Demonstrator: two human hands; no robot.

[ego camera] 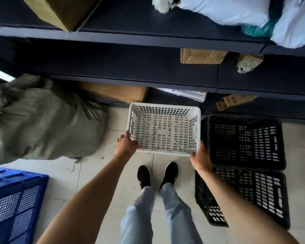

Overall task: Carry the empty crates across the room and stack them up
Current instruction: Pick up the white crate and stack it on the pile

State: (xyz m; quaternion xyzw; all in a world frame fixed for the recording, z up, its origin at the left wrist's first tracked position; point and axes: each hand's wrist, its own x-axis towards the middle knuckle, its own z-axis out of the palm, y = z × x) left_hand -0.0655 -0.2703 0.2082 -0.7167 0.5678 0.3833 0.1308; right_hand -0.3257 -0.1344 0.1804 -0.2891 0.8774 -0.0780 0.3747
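Holds a white perforated plastic crate [163, 128], empty and open side up, in front of the body, just short of the dark metal shelving [113, 78]. Grips the near-left corner with the left hand [126, 145], fingers curled over the rim. Clasps the near-right corner with the right hand [200, 155], thumb on the rim edge. Cannot tell: base resting on the pale tiled floor [99, 173] or lifted just clear of it.

Notes, just right of the white crate, two black perforated plastic crates set edge to edge on the floor, a far one [245, 141] and a near one [243, 196]. Both empty, neither stacked. Notes a blue plastic crate [12, 205] at the near left, well apart from the others. Records a grey-green woven sack [39, 120] slumped at the far left beside the shelving, and a brown cardboard box [116, 92] on the lowest shelf.

Judges the task at an early stage: no stack visible anywhere, one crate in hand, the black pair and possibly the blue one left to carry. Cannot tell pickup point from stacking point in this view.
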